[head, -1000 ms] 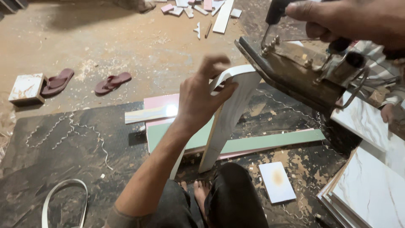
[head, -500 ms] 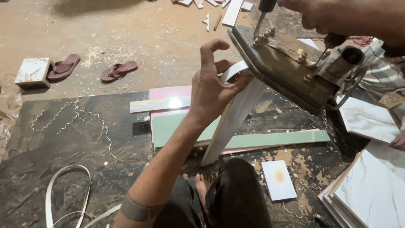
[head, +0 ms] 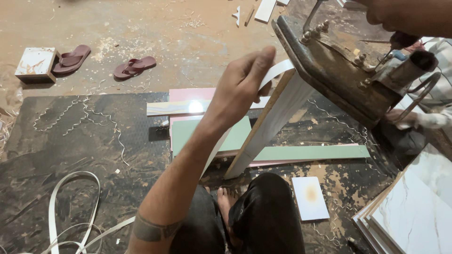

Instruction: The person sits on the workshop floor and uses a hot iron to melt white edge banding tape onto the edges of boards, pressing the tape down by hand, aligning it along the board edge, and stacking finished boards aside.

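**Left hand pinches white edge strip at the top of a leaning board**

The left hand (head: pixel 242 82) is closed in a pinch on a thin white edge-banding strip (head: pixel 278 69), thumb and fingers holding it against the upper end of a long white laminated board (head: pixel 268 124). The board leans steeply, its foot on the floor at about 6 o'clock from the hand, its top at 3 o'clock, touching the worn dark metal tool (head: pixel 339 70). The right hand (head: pixel 405 16) sits at 2 o'clock at the top edge, curled closed above the tool; what it grips I cannot tell.

Behind the board, at 6 o'clock from the left hand, flat pale green and pink panels (head: pixel 310 153) lie on the dark floor mat (head: pixel 70 155). A small white tile piece (head: pixel 310 198) lies at 5 o'clock, marbled white sheets (head: pixel 414 211) stacked beyond it. Two maroon sandals (head: pixel 101 63) rest at 9 o'clock on the dusty floor, and loose white strip coils (head: pixel 70 216) lie at 7 o'clock.
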`<act>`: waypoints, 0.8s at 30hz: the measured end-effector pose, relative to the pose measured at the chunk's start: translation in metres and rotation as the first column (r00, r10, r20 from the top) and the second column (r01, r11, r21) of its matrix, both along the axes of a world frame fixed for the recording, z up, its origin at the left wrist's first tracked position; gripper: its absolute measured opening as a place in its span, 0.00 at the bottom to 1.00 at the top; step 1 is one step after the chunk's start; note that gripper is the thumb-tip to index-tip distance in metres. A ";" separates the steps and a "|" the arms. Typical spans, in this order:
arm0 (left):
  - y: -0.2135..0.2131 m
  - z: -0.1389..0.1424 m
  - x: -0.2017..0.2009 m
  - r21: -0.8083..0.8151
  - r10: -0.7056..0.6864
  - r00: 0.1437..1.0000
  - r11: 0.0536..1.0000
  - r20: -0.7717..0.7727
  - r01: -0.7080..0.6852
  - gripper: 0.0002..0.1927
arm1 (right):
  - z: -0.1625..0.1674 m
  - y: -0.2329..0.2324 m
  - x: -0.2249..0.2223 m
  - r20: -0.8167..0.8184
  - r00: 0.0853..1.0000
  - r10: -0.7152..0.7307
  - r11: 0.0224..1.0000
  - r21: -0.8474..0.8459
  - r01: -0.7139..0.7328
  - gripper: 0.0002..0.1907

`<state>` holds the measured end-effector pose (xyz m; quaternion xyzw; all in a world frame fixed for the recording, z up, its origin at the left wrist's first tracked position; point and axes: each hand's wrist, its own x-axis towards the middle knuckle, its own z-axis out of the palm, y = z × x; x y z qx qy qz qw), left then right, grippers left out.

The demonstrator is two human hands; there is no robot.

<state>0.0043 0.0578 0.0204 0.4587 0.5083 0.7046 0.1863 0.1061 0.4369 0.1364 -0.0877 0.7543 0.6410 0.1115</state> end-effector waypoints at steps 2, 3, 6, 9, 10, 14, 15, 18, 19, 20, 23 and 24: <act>0.007 0.002 -0.003 -0.032 -0.019 1.000 0.999 -0.004 0.019 0.20 | 0.000 0.000 -0.002 0.004 0.994 -0.105 0.990 -0.097 0.105 0.21; 0.010 0.001 -0.004 -0.048 -0.027 1.000 0.998 -0.007 0.026 0.18 | 0.001 0.000 -0.003 0.000 0.993 -0.115 0.987 -0.115 0.114 0.22; 0.018 -0.007 -0.003 0.012 -0.121 0.989 0.993 0.080 0.120 0.17 | 0.001 -0.002 -0.006 -0.009 0.986 -0.169 0.971 -0.172 0.165 0.23; 0.027 -0.020 0.005 0.070 -0.154 0.967 0.987 0.202 0.142 0.18 | 0.001 0.000 -0.005 -0.009 0.971 -0.240 0.933 -0.278 0.229 0.26; 0.030 -0.024 0.007 0.119 -0.175 0.964 0.981 0.199 0.154 0.18 | 0.001 0.001 -0.001 -0.009 0.957 -0.288 0.902 -0.339 0.268 0.26; 0.040 -0.038 0.013 0.217 -0.243 0.941 0.957 0.236 0.193 0.20 | -0.004 0.005 0.020 0.021 0.882 -0.470 0.740 -0.535 0.407 0.29; 0.042 -0.040 0.012 0.220 -0.253 0.934 0.955 0.252 0.199 0.20 | -0.005 0.006 0.023 0.028 0.873 -0.487 0.722 -0.550 0.420 0.30; 0.042 -0.044 0.010 0.176 -0.259 0.924 0.961 0.283 0.215 0.22 | -0.005 0.009 0.023 0.040 0.850 -0.525 0.679 -0.583 0.447 0.33; 0.040 -0.044 0.009 0.137 -0.218 0.941 0.973 0.260 0.188 0.22 | -0.003 0.010 0.018 0.036 0.844 -0.536 0.669 -0.592 0.450 0.34; 0.038 -0.044 0.008 0.097 -0.181 0.955 0.982 0.234 0.162 0.22 | -0.002 0.011 0.014 0.036 0.838 -0.545 0.659 -0.599 0.455 0.34; 0.029 -0.041 0.009 0.041 0.032 0.998 0.999 0.055 -0.034 0.22 | 0.001 0.013 0.000 0.039 0.831 -0.554 0.642 -0.615 0.457 0.37; 0.025 -0.040 0.011 0.043 0.122 0.992 0.992 -0.023 -0.120 0.21 | 0.001 0.013 -0.003 0.042 0.831 -0.554 0.638 -0.619 0.457 0.38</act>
